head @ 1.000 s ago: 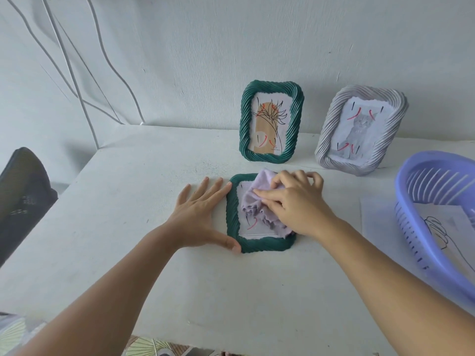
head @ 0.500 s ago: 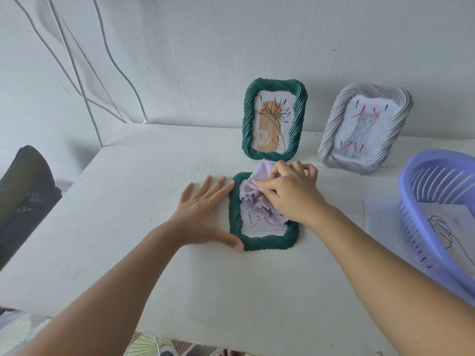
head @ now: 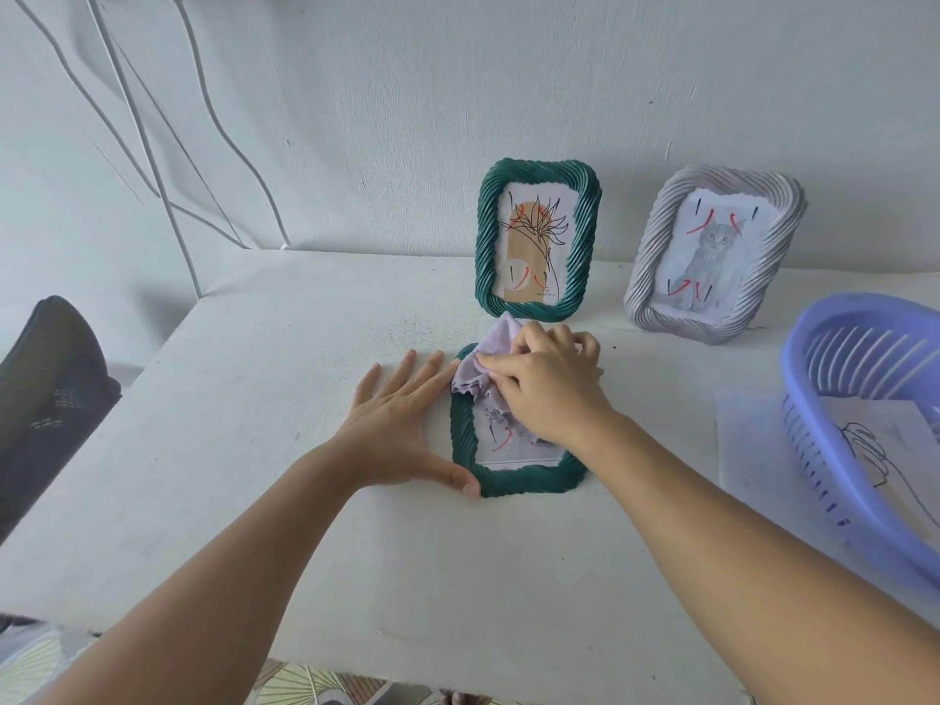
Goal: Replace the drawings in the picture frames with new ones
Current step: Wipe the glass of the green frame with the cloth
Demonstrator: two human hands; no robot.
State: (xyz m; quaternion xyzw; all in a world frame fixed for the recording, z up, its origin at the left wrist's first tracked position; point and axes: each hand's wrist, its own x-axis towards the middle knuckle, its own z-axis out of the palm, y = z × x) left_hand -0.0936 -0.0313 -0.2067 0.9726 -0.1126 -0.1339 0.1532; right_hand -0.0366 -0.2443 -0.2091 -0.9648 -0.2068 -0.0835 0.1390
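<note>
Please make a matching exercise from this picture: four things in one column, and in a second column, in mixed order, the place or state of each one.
Things:
1. lilac cloth
2. grey frame
3. purple basket
4. left hand

Places or states:
A. stands upright by the wall, a cat drawing inside
B. lies flat on the table, against the side of the lying green frame
C. bunched under the right hand, on the lying frame
D. at the right edge, a line drawing inside

Pairs: 1-C, 2-A, 3-D, 4-B
</note>
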